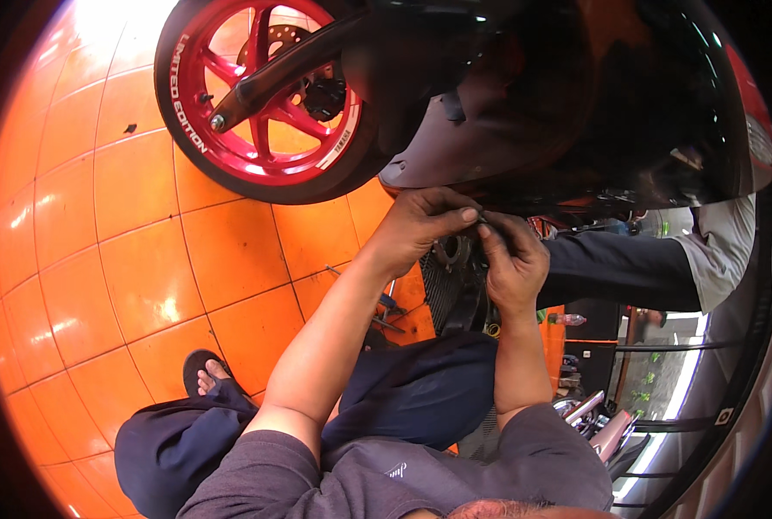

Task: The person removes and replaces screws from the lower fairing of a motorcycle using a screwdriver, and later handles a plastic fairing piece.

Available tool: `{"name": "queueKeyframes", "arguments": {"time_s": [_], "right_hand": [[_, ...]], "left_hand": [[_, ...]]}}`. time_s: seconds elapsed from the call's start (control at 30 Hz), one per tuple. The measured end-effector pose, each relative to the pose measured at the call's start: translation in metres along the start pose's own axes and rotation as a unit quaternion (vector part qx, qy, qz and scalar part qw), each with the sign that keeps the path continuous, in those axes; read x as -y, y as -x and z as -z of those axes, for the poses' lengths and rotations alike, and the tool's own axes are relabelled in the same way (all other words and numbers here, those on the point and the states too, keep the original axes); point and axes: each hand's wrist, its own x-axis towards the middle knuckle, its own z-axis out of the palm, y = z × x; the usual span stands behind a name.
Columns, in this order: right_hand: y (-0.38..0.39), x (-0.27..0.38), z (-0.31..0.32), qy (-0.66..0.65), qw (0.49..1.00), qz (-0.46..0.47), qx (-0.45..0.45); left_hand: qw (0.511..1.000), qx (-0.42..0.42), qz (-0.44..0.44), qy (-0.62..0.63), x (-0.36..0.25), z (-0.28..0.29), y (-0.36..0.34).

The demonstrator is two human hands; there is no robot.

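In the head view, the left hand (422, 223) and the right hand (519, 261) meet at their fingertips, and both seem to pinch one small dark piece (480, 218) between thumb and fingers. This piece lies at about 3 o'clock from the left hand and 11 o'clock from the right hand, neither being clearly nearer; its long axis I cannot tell. From it, the dark body panel (498, 130) is at 12 o'clock, the red wheel (264, 143) at 10 o'clock

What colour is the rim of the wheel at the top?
The rim is bright pinkish red, best seen in the head view.
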Motion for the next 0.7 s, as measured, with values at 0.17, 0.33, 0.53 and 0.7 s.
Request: {"name": "queueKeyframes", "arguments": {"time_s": [0.17, 0.33, 0.53, 0.7], "right_hand": [[-0.003, 0.005, -0.001, 0.068, 0.992, 0.097, -0.048], [-0.012, 0.010, -0.002, 0.070, 0.987, 0.129, -0.062], [-0.018, 0.008, -0.016, 0.033, 0.989, 0.108, -0.091], [-0.008, -0.005, 0.012, 0.140, 0.942, 0.217, -0.213]], "left_hand": [[0.999, 0.040, -0.025, 0.010, -0.004, -0.007, -0.001], [0.999, 0.040, -0.031, 0.007, -0.011, -0.011, -0.006], [0.996, 0.021, -0.066, -0.061, -0.038, -0.005, -0.012], [0.990, -0.044, -0.111, -0.073, -0.044, -0.012, -0.026]]}}
